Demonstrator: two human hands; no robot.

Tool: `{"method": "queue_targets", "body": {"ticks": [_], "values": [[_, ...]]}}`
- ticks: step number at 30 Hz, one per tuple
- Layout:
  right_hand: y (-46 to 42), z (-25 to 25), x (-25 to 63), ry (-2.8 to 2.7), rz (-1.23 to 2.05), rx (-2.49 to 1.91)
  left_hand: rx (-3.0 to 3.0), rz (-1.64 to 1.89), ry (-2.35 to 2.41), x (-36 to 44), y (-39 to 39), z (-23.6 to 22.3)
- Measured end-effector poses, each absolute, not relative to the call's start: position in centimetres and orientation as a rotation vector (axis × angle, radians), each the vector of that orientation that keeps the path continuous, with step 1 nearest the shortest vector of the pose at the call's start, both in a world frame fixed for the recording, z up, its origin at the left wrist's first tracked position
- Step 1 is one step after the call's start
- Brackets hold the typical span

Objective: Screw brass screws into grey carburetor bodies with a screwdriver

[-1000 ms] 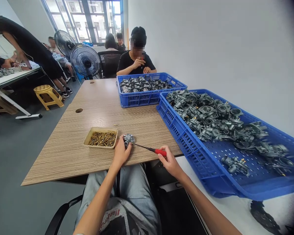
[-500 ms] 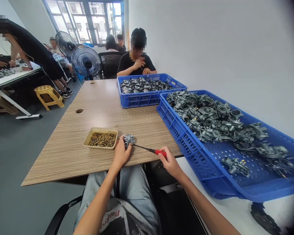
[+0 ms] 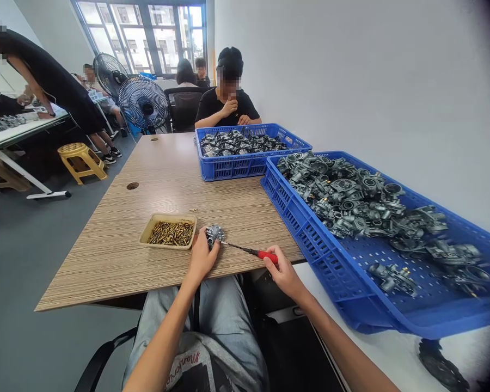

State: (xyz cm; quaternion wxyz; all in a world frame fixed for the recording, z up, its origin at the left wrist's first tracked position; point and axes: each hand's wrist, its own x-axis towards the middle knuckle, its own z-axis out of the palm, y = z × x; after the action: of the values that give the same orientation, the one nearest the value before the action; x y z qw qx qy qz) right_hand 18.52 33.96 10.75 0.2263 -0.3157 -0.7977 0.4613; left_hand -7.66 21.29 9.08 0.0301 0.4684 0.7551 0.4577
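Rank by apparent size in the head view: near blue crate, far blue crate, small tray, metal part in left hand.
Near blue crate
Far blue crate
Small tray
Metal part
Nearness makes the crates' true order unsure.

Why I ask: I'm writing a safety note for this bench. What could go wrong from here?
The red-handled screwdriver in the right hand points toward the left hand, which grips the carburetor body; a slip might jab those fingers.
The beige tray of small brass fittings sits right beside that hand, so a knock could spill them.
The loose fitting behind the tray might roll away.
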Motion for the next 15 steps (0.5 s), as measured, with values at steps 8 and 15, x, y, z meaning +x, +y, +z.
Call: {"method": "queue_targets", "body": {"ticks": [8, 15], "values": [[33.94, 10.94, 18.53, -2.204, 1.261, -0.879, 1.412, 1.412, 2.348, -7.56, 21.35, 9.04], [34.05, 10.71, 18.47, -2.204, 1.183, -0.829, 1.434, 1.424, 2.359, -7.63, 21.37, 8.82]]}}
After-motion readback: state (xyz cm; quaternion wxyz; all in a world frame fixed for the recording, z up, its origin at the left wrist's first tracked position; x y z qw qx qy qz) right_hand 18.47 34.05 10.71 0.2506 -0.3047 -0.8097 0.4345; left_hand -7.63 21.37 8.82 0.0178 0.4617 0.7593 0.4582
